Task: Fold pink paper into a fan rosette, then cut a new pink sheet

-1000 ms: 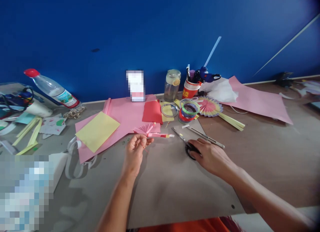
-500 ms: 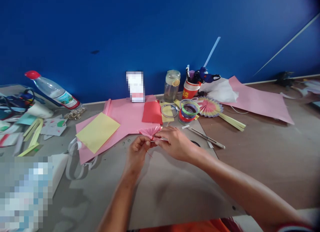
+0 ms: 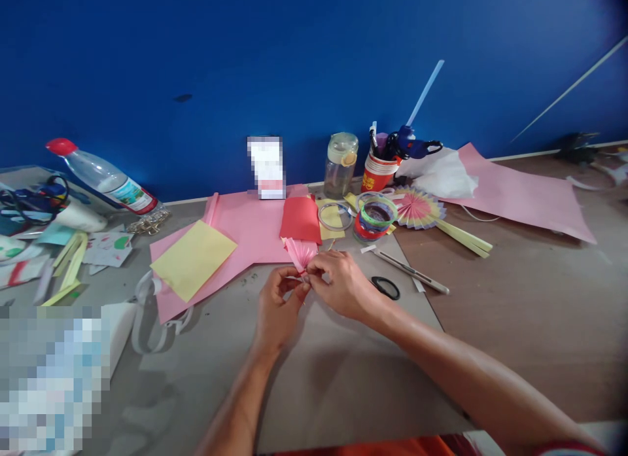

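A small pink pleated paper fan (image 3: 300,252) stands up between my two hands, its folds spreading toward the wall. My left hand (image 3: 282,309) pinches the gathered lower end between thumb and fingers. From the right, my right hand (image 3: 343,282) closes its thumb and fingertips on the same narrow part, where a bit of red shows. The exact grip there is partly hidden by the fingers. Just behind the fan lie a red paper (image 3: 300,219) and a large pink sheet (image 3: 245,224). A black ring (image 3: 385,288) lies to the right of my right hand.
A yellow paper square (image 3: 193,260) lies at left. Toward the right are a utility knife (image 3: 412,271), a tape-roll stack (image 3: 375,218), a finished paper fan (image 3: 419,207), a glass bottle (image 3: 341,166) and a red cup (image 3: 379,171). A phone (image 3: 267,168) leans on the wall.
The pink fan has turned more upright and looks narrower. My right hand has drawn in closer to my left, and the black ring shows more fully.
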A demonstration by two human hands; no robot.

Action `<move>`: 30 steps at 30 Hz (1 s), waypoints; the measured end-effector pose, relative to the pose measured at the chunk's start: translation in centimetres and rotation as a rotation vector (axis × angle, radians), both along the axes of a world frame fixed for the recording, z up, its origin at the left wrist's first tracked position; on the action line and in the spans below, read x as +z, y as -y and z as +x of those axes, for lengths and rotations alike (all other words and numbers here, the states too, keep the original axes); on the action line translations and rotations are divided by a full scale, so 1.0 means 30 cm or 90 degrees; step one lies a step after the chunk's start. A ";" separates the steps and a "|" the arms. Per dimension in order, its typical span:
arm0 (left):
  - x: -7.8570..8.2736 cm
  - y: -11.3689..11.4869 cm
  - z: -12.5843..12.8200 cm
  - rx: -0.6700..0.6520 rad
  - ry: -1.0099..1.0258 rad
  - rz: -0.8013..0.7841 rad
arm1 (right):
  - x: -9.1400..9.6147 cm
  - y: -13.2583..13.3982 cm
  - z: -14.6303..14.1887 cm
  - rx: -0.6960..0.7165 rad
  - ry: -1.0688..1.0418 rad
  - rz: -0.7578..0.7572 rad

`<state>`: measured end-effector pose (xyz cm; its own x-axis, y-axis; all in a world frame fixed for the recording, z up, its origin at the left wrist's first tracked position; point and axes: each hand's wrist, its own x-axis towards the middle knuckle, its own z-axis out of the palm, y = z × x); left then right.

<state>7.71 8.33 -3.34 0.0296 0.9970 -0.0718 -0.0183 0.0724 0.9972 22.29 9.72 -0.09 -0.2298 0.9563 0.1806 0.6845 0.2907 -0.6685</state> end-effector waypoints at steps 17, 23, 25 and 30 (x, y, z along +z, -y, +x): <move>-0.002 -0.024 -0.035 -0.015 -0.106 -0.035 | -0.005 -0.003 0.028 -0.023 0.186 0.191; 0.023 -0.032 -0.043 0.023 0.142 -0.088 | 0.001 0.000 0.037 -0.005 0.231 0.227; 0.034 -0.026 -0.038 -0.036 0.200 -0.118 | 0.003 0.005 0.033 0.005 0.236 0.234; 0.044 -0.014 -0.031 -0.157 0.202 -0.202 | 0.008 0.012 0.024 0.031 0.246 0.240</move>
<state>6.78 8.73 -2.03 0.3310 0.8882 -0.3186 -0.2603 0.4105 0.8739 23.01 9.37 0.14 -0.3899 0.8284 0.4022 0.8397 0.4991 -0.2140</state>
